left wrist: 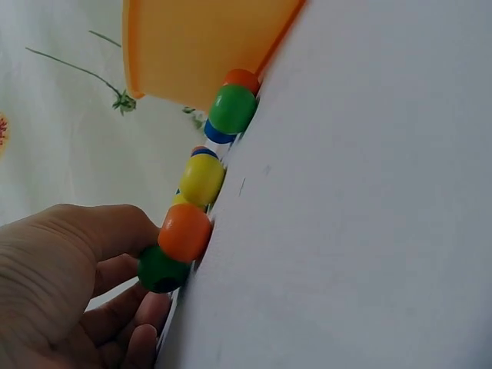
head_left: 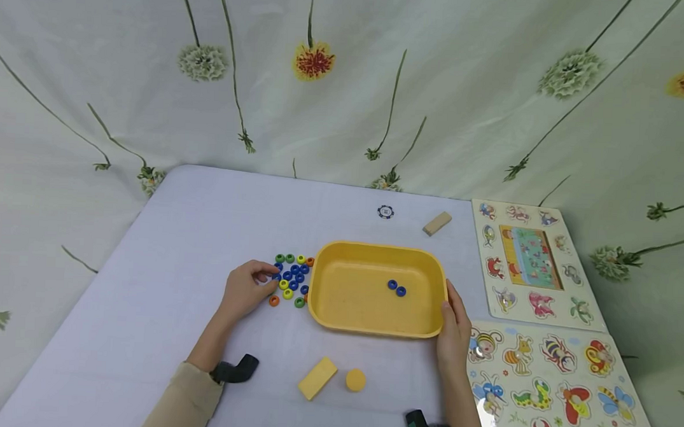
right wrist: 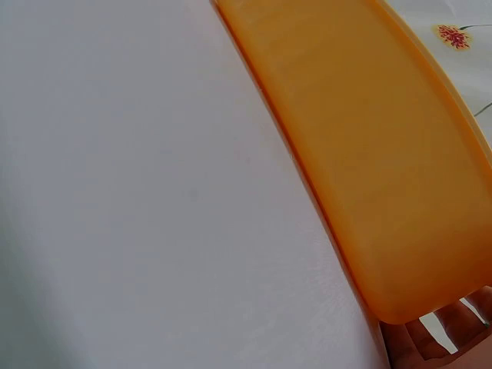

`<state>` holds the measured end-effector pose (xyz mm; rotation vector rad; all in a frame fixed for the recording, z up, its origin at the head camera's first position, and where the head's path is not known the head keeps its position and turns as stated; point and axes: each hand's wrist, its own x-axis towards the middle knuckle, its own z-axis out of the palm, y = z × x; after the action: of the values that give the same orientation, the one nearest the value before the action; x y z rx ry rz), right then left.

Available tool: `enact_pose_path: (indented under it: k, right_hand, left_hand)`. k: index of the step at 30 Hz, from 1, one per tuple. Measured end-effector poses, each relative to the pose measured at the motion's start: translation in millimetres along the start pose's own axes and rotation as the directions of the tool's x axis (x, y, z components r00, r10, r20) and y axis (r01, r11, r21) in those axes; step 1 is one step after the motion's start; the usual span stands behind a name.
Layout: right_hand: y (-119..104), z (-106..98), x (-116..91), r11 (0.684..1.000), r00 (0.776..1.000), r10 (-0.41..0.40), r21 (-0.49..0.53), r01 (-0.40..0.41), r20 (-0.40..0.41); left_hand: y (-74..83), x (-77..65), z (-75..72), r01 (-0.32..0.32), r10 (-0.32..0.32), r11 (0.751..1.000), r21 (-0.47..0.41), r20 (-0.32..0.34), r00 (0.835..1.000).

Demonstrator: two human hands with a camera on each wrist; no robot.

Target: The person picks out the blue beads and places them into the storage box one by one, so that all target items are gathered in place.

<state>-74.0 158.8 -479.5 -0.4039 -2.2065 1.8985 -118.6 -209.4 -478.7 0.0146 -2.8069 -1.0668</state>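
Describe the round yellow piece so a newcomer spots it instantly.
Find the yellow tray the right hand holds. On the table, on the person's side of it, lie an oblong yellow block and, to its right, the round yellow piece. Its circular outline sets it apart from the block's straight edges.

Orange-yellow plastic tray [right wrist: 377, 146] slants from top center to lower right. Right hand [right wrist: 461, 327] fingers by its end, bottom right corner. White tabletop [right wrist: 169, 184] left; floral cloth [right wrist: 465, 65] upper right.

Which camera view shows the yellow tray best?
The head view: the yellow tray appears nearly whole, inside included. The left wrist view catches part of its outer wall; the right wrist view, a cropped side.
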Motion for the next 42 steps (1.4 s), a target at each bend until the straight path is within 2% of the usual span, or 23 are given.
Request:
enact_pose_path:
  k: [4, 6, 8, 10, 12, 16, 18, 22, 23, 27, 30, 33, 35, 37, 42]
  right_hand:
    - [0.4, 1.3, 0.3, 1.000, 1.000, -0.001, 0.015, 0.000, 0.007]
    - [0.4, 1.5, 0.3, 1.000, 1.000, 0.001, 0.014, -0.001, 0.007]
    - [-0.1, 1.1, 0.1, 1.000, 1.000, 0.004, 0.002, -0.004, 0.004]
    - [-0.3, 0.6, 0.2, 1.000, 1.000, 0.001, -0.002, -0.001, -0.004]
    - [-0.6, 0.3, 0.2, 1.000, 1.000, -0.004, -0.005, 0.004, -0.006]
    - [0.1, 0.2, 1.7, 1.000, 1.000, -0.015, 0.001, 0.015, 0.001]
    - [0.5, 0.9, 2.0, 1.000, 1.000, -0.016, 0.004, 0.016, 0.006]
    - [0.7, 1.5, 1.8, 1.000, 1.000, -0.014, -0.001, 0.014, 0.006]
    - [0.9, 1.3, 1.7, 1.000, 1.000, -0.012, 0.001, 0.012, 0.005]
    - [0.6, -0.4, 2.0, 1.000, 1.000, -0.008, -0.001, 0.008, 0.000]
    - [0.1, -0.4, 1.9, 1.000, 1.000, -0.005, -0.006, 0.005, -0.001]
    - [0.2, -0.6, 1.9, 1.000, 1.000, 0.005, -0.014, -0.005, -0.006]
    - [0.2, -0.5, 1.8, 1.000, 1.000, 0.009, -0.014, -0.010, -0.014]
    - [0.6, -0.3, 2.0, 1.000, 1.000, 0.008, -0.013, -0.008, -0.013]
    - [0.9, 0.3, 2.1, 1.000, 1.000, -0.005, -0.005, 0.005, -0.013]
  left_hand:
    - [3.4, -0.3, -5.7, -0.008, 0.007, 1.000, -0.023, -0.052, 0.999]
    - [10.0, 1.0, -10.9, -0.036, 0.029, 0.997, -0.070, -0.095, 0.995]
    - [22.8, 4.7, -16.4, -0.077, 0.063, 0.988, -0.130, -0.108, 0.992]
    - [39.4, 11.3, -19.6, -0.139, 0.126, 0.969, -0.206, -0.075, 0.989]
    - [56.1, 19.2, -17.7, -0.186, 0.192, 0.941, -0.283, -0.007, 0.981]
    - [89.6, 35.0, 0.4, -0.217, 0.293, 0.894, -0.391, 0.146, 0.945]
    - [104.7, 41.7, 15.5, -0.219, 0.323, 0.892, -0.396, 0.221, 0.920]
    - [127.0, 51.7, 45.9, -0.205, 0.329, 0.917, -0.343, 0.357, 0.874]
    - [130.6, 53.9, 53.1, -0.211, 0.333, 0.923, -0.322, 0.393, 0.857]
    - [138.1, 59.8, 74.7, -0.213, 0.321, 0.941, -0.263, 0.494, 0.808]
    - [138.6, 62.5, 86.4, -0.248, 0.341, 0.938, -0.240, 0.537, 0.771]
    - [140.2, 63.4, 95.0, -0.320, 0.389, 0.921, -0.222, 0.532, 0.752]
    - [141.6, 63.0, 99.6, -0.356, 0.411, 0.911, -0.208, 0.524, 0.746]
    - [142.5, 62.1, 102.7, -0.374, 0.417, 0.908, -0.191, 0.515, 0.749]
    - [142.7, 60.7, 103.4, -0.343, 0.384, 0.922, -0.179, 0.524, 0.760]
